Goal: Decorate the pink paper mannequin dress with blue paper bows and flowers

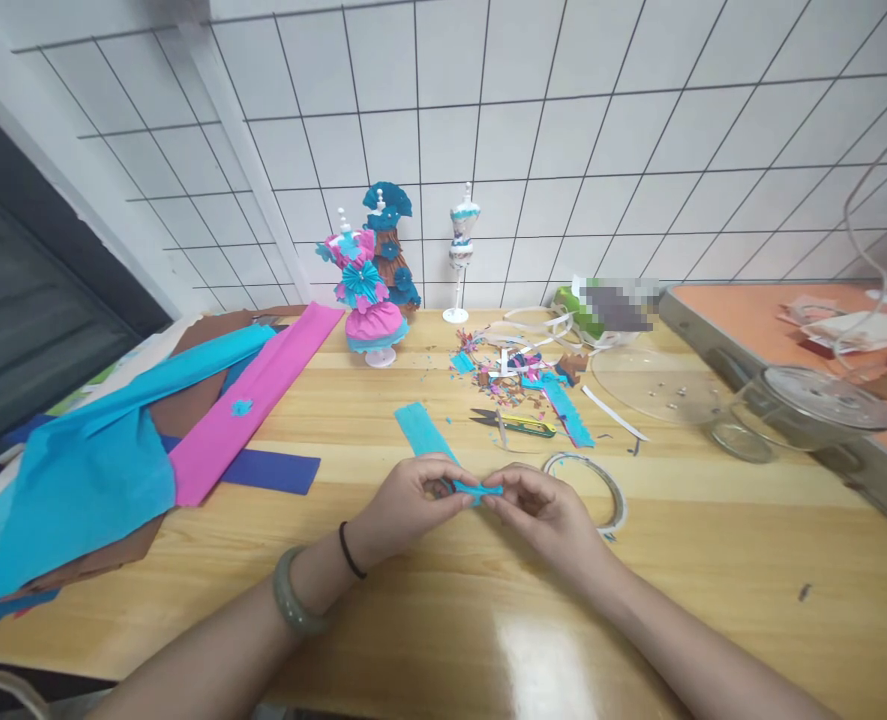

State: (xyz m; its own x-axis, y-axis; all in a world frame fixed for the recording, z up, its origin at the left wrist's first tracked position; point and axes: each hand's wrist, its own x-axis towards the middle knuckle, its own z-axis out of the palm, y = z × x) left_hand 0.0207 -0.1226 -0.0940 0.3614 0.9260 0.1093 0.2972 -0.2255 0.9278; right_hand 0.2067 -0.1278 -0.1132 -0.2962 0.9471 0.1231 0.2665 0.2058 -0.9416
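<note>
Low over the front middle of the wooden table, my left hand [420, 490] and my right hand [529, 500] pinch a narrow folded blue crepe paper strip [479, 490] between thumbs and fingers. A flat blue paper band [422, 430] runs from behind my left hand toward the back left; whether it joins the pinched strip is hidden. Just behind my right hand lies a roll of double-sided tape [617, 490], partly covered by that hand. Yellow-and-black thread snips [518, 424] rest beyond my fingers.
Left are layered crepe sheets, including a pink strip [263, 400]. Two paper-dressed mannequins [366, 300] and a barer mannequin [461, 240] stand at the back. Paper scraps [503, 365] lie mid-table. A clear lid [660, 385] with small beads and a spool [825, 395] are right.
</note>
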